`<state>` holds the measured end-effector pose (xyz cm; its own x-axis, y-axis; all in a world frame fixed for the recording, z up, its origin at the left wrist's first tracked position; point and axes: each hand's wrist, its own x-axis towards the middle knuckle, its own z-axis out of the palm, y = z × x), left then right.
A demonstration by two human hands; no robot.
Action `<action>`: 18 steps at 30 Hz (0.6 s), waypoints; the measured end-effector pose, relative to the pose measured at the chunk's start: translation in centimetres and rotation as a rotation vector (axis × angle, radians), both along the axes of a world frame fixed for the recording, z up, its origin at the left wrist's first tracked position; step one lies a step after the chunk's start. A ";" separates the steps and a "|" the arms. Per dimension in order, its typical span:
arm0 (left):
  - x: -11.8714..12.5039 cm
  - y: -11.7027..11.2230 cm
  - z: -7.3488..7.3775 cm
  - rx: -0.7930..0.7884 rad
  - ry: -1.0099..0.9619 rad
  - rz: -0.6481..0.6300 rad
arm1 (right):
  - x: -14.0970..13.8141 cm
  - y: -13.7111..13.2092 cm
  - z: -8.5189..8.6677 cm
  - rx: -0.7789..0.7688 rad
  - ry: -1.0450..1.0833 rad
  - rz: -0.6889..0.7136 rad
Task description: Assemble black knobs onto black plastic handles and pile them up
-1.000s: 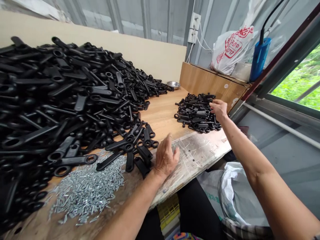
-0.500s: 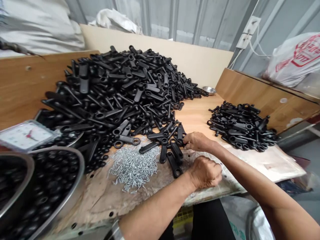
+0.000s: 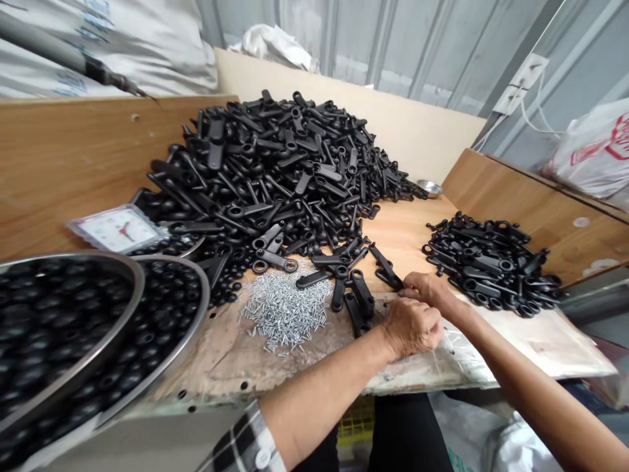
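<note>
Right hand (image 3: 425,290): grip clamped on black handle (image 3: 384,262). Left hand (image 3: 413,328): can't tell. One pin heap (image 3: 287,308).

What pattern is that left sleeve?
The left sleeve is checked, black and white, seen in the head view.

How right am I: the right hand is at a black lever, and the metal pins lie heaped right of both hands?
The side is wrong: the head view shows the metal pins heaped left of both the left hand and the right hand, which is at a black lever.
</note>
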<state>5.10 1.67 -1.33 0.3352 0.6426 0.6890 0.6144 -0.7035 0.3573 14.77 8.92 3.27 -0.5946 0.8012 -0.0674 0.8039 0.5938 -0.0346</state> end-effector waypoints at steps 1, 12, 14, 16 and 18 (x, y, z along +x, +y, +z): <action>0.0 0.0 0.0 0.000 -0.006 0.012 | 0.5 -0.3 0.0 -0.020 0.014 0.013; -1.1 0.0 1.8 -0.307 -0.533 0.201 | 3.3 -1.7 0.2 -0.358 0.841 -0.153; -1.2 0.2 2.5 -0.525 -0.796 0.188 | 3.2 -2.3 0.7 -0.397 0.919 -0.160; -1.2 0.6 2.9 -0.715 -1.025 0.095 | 2.8 -2.9 1.2 -0.466 0.916 -0.114; -1.1 1.0 2.7 -0.824 -1.163 0.020 | 2.5 -3.3 1.6 -0.561 0.831 -0.028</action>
